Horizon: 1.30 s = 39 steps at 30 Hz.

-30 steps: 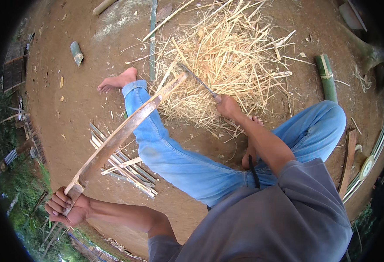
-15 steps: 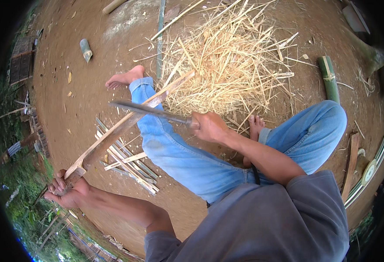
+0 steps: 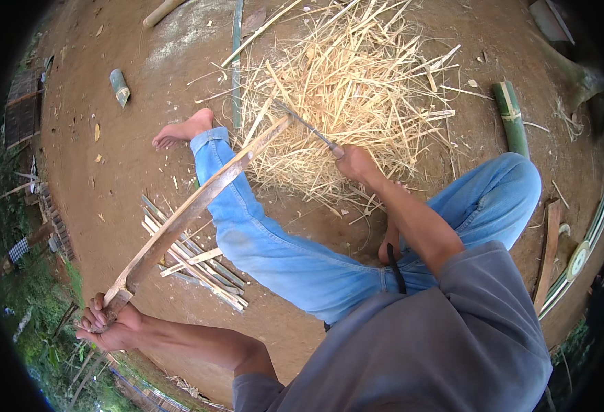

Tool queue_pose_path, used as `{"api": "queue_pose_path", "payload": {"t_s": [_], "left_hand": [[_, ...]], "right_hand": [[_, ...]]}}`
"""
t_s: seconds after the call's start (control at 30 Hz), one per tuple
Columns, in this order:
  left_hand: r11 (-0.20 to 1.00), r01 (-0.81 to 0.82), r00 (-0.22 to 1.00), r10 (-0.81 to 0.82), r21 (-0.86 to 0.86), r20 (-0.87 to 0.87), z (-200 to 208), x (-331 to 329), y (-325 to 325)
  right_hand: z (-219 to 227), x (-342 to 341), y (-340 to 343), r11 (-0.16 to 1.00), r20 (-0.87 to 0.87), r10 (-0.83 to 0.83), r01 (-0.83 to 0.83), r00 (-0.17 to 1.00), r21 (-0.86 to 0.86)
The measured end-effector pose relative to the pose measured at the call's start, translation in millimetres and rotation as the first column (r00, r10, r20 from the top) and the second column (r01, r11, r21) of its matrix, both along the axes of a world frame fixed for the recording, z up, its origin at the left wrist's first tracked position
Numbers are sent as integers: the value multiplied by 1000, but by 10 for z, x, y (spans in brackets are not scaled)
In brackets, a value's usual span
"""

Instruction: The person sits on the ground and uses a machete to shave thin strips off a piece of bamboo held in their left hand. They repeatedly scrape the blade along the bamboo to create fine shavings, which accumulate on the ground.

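Observation:
My left hand (image 3: 113,325) is closed round the narrow, handle-like end of a long split bamboo piece (image 3: 209,191). The piece slants away to the upper right over my left shin, pale along its edge and brown on its face. My right hand (image 3: 357,166) grips a knife (image 3: 314,130) by its handle. The dark blade points up and left, its tip just beyond the far end of the bamboo piece. Whether blade and bamboo touch I cannot tell. Beneath them spreads a heap of pale shavings (image 3: 357,96).
Thin bamboo strips (image 3: 209,275) lie bundled left of my legs. A green bamboo section (image 3: 511,120) rests at the right, a shorter one (image 3: 119,87) at the far left. One narrow green strip (image 3: 237,69) borders the shavings. A brown plank (image 3: 548,254) lies beside my right knee.
My right hand and the knife have swung forward and right, from the middle of the bamboo piece to its far end. The left hand keeps its hold.

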<state>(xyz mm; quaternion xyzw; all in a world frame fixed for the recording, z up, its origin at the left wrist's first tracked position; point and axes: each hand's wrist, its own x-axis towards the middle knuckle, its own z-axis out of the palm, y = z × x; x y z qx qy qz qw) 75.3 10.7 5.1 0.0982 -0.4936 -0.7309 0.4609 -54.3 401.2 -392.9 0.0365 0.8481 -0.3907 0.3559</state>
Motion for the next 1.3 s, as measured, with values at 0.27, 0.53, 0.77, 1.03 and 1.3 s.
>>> {"api": "queue_pose_path", "payload": {"t_s": [0.27,0.53,0.77,1.03,1.3], "left_hand": [[965,264,963,-263,3,-53,-102,-63,-137],[789,598,772,-615,-142,-163,-120,-67,50],[850,512,839,-526,-124,-143,-175,-59,37],[844,520,833,-535,-133,-139,-139,-99,30],[893,446,889,-449,-58,-92,-82,-89,-31]], "right_hand": [[84,180,72,995,21,-95,94,995,39],[1405,495,-280,854,-296,380,-455,876,-251],[829,379,-222,965,-182,142,-177,973,-194],[321,192,36,998,-59,57,-57,997,8],[80,52,112,997,78,-71,72,994,-14]]}}
